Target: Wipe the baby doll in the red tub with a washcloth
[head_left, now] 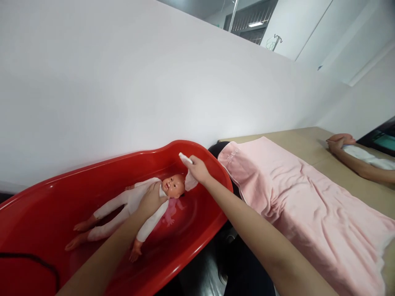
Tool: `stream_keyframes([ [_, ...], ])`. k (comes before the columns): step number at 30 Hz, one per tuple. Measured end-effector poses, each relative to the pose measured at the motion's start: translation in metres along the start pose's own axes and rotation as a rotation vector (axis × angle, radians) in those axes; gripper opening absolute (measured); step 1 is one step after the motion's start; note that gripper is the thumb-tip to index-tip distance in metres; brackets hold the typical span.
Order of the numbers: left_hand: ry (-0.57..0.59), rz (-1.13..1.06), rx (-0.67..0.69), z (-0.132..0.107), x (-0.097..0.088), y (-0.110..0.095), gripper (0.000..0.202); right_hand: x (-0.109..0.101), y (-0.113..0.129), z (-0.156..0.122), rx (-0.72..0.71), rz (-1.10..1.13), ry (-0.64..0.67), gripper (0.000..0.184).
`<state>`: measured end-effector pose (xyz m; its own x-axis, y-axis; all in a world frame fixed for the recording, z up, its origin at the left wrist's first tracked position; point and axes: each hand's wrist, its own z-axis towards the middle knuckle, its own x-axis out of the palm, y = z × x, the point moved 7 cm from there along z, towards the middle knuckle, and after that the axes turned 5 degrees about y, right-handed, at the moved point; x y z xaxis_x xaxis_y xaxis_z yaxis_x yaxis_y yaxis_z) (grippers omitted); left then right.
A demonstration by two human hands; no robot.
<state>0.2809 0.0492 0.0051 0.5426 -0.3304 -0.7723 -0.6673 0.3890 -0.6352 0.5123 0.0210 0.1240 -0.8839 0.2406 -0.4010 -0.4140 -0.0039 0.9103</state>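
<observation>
A baby doll (132,201) with a white cloth body lies on its back in a red baby bathtub (191,242), its feet toward the left. My left hand (152,200) is on the doll's chest just below the neck, thumb and fingers curved around its upper body. Pinched in my right hand (198,168) is a thin white cloth (190,181), which hangs beside the top of the doll's head. Whether the cloth touches the head I cannot tell. Behind the doll's head a small pink figure (170,211) shows on the tub floor.
A pink towel (308,197) is spread over the tan tabletop (296,139) right of the tub. At the far right another person's hand (336,144) holds a second doll's head (344,139). A dark cord (31,257) crosses the tub's near left. A white wall (123,82) stands behind.
</observation>
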Motion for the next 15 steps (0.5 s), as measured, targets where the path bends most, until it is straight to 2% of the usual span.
stream_keyframes([
  [4, 0.017, 0.009, 0.016, 0.024, 0.026, 0.007, 0.056, 0.057, -0.05, 0.018, 0.214, -0.141, 0.155, 0.041],
  [7, -0.002, 0.027, 0.038, 0.037, 0.039, 0.012, 0.07, 0.087, -0.075, 0.023, 0.29, 0.07, 0.253, 0.037],
  [10, -0.034, 0.052, 0.038, 0.041, 0.048, 0.021, 0.081, 0.103, -0.093, 0.029, 0.313, 0.29, 0.281, 0.032],
  [13, -0.037, 0.063, 0.036, 0.041, 0.052, 0.027, 0.084, 0.114, -0.112, 0.034, 0.386, 0.293, 0.313, 0.026],
  [15, -0.041, 0.059, 0.035, 0.042, 0.052, 0.029, 0.083, 0.121, -0.123, 0.036, 0.444, 0.264, 0.338, 0.031],
])
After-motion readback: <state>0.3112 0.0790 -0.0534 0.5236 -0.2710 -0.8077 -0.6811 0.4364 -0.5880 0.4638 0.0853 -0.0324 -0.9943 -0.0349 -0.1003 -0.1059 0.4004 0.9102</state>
